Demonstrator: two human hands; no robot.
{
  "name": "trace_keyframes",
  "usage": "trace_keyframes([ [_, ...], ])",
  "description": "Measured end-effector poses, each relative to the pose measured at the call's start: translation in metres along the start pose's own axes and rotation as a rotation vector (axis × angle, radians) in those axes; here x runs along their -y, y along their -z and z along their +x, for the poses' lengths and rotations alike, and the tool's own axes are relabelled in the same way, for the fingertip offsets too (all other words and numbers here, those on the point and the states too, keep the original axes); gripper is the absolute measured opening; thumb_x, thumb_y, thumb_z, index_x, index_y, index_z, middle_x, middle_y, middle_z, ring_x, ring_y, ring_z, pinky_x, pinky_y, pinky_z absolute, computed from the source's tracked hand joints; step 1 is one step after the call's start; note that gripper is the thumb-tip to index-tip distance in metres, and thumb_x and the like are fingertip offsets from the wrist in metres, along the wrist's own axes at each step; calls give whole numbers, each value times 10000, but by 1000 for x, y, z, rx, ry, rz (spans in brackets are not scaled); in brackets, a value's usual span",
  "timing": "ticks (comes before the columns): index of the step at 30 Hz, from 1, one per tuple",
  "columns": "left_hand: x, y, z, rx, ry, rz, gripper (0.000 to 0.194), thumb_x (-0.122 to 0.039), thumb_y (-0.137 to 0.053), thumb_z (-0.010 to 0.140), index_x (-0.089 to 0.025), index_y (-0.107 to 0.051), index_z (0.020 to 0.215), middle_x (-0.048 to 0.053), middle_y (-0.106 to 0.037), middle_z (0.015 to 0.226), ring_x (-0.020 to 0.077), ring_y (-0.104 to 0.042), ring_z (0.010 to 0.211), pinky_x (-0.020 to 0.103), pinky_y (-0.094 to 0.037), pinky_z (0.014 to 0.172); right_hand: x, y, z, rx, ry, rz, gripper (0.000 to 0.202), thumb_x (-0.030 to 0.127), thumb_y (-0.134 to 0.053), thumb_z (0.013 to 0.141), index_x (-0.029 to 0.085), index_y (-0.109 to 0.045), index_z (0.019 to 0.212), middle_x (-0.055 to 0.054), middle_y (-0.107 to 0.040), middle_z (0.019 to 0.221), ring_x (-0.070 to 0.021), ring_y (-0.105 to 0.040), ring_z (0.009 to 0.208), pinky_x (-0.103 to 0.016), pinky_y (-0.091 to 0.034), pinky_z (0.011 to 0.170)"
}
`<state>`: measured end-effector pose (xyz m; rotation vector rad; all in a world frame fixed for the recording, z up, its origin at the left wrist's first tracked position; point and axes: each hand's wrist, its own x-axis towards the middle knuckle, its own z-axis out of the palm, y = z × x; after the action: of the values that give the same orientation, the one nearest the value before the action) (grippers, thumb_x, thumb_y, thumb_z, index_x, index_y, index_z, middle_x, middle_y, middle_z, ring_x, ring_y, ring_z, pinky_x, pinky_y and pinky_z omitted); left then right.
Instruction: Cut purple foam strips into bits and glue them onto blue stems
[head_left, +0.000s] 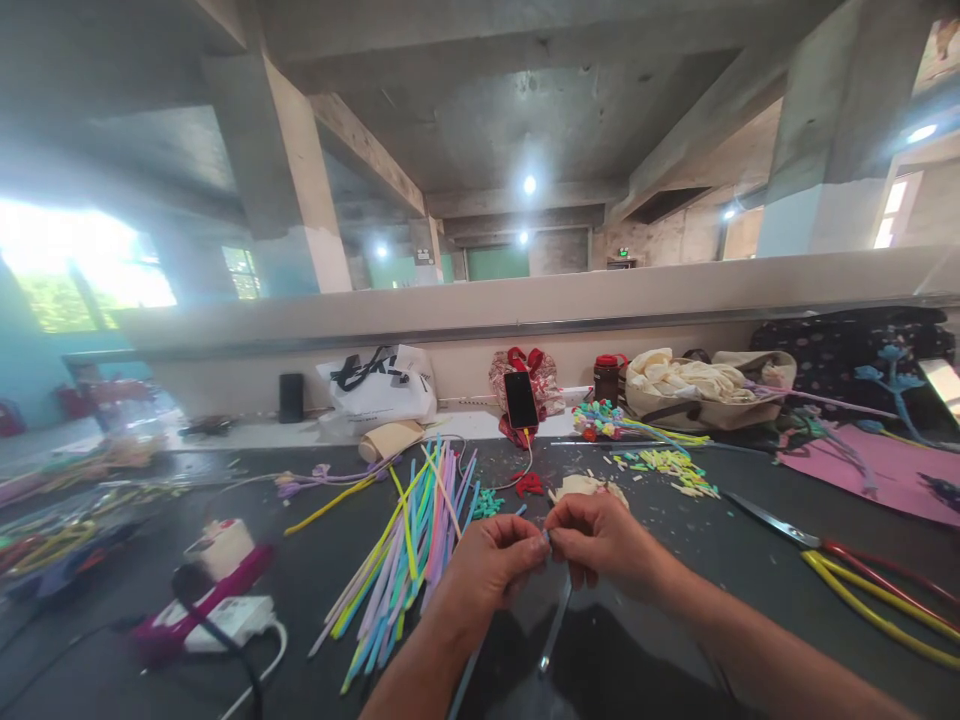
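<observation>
My left hand (pixel 491 560) and my right hand (pixel 600 540) meet over the dark table, both closed in a pinch. Between their fingertips is a small light-blue piece (pixel 547 537), mostly hidden, so its kind is unclear. Below my fingers lies a slender metal tool (pixel 553 640). To the left of my left hand spreads a pile of long pastel sticks resembling pipe cleaners (pixel 397 570). Short teal pieces (pixel 489 503) and a red piece (pixel 529 485) lie just beyond my hands. Behind my right hand is a cream cloth item (pixel 589 487), partly covered.
Large scissors (pixel 806 540) with red and yellow handles lie at right, near pink sheet (pixel 877 470). Short yellow pieces (pixel 671 470) are scattered beyond. A phone (pixel 521 400), white bag (pixel 382 390) and bottle (pixel 607 380) line the back. A power strip (pixel 172 625) with cords sits left.
</observation>
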<state>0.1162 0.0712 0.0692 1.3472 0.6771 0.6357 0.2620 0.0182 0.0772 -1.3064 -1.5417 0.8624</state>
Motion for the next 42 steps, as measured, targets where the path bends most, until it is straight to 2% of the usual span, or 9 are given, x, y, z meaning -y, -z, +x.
trace_keyframes([
  [8, 1, -2, 2, -39, 14, 30, 263, -338, -696, 519, -153, -516, 565, -76, -474, 402, 15, -287, 290, 175, -139, 321, -2, 1, -6, 47, -13, -107, 88, 128, -403, 677, 192, -463, 685, 79, -459, 432, -85, -498, 373, -145, -340, 327],
  [13, 2, -2, -1, 7, 29, -26, 266, -327, -707, 524, -152, -510, 563, -83, -458, 387, 11, -276, 293, 172, -133, 327, -6, -3, -10, 149, -59, 151, 75, 146, -385, 661, 183, -451, 663, 92, -425, 384, -54, -400, 294, -130, -298, 296],
  [16, 5, -2, -3, 34, 32, -82, 284, -349, -706, 536, -148, -507, 559, -79, -461, 398, 1, -254, 290, 174, -113, 331, -11, -3, -8, 194, -88, 352, 66, 170, -403, 651, 169, -467, 669, 77, -457, 448, -43, -404, 311, -127, -316, 297],
  [18, 8, -2, -5, 27, 25, -123, 275, -348, -691, 563, -146, -504, 559, -78, -452, 407, -4, -247, 292, 173, -99, 333, -14, -3, -6, 187, -98, 366, 59, 183, -429, 654, 162, -478, 678, 69, -477, 468, -44, -413, 314, -127, -318, 291],
  [21, 11, -1, -5, -4, 37, -201, 243, -313, -682, 587, -144, -508, 574, -83, -432, 416, -7, -249, 298, 164, -90, 330, -15, -5, -2, 135, -69, 266, 51, 199, -466, 672, 155, -493, 676, 72, -476, 452, -48, -425, 312, -134, -325, 299],
  [27, 12, -2, -3, -11, 103, -313, 216, -269, -679, 590, -141, -505, 604, -78, -441, 454, -14, -258, 305, 138, -81, 309, -10, -10, -4, -132, 76, -138, 81, 123, -452, 685, 152, -517, 646, 62, -467, 487, -53, -462, 387, -138, -336, 361],
  [32, 11, -2, -2, 56, 172, -402, 239, -255, -697, 564, -128, -503, 624, -79, -422, 473, -27, -231, 324, 112, -65, 306, -9, -8, -8, -95, 167, -241, 129, 153, -441, 754, 148, -567, 723, 44, -502, 504, -65, -476, 399, -154, -349, 384],
  [37, 9, -2, -1, 92, 194, -510, 301, -287, -723, 516, -128, -487, 616, -76, -437, 489, -37, -201, 332, 93, -69, 304, -7, -3, -8, -166, 486, -480, 160, 165, -449, 794, 174, -597, 856, -16, -592, 686, -110, -544, 608, -215, -415, 590],
  [42, 7, -6, -4, 105, 198, -543, 279, -241, -729, 519, -127, -492, 612, -76, -431, 449, -33, -207, 317, 92, -63, 294, 5, 6, -7, 29, 418, -486, 198, 177, -392, 834, 176, -589, 850, 7, -597, 652, -75, -541, 503, -173, -397, 497],
])
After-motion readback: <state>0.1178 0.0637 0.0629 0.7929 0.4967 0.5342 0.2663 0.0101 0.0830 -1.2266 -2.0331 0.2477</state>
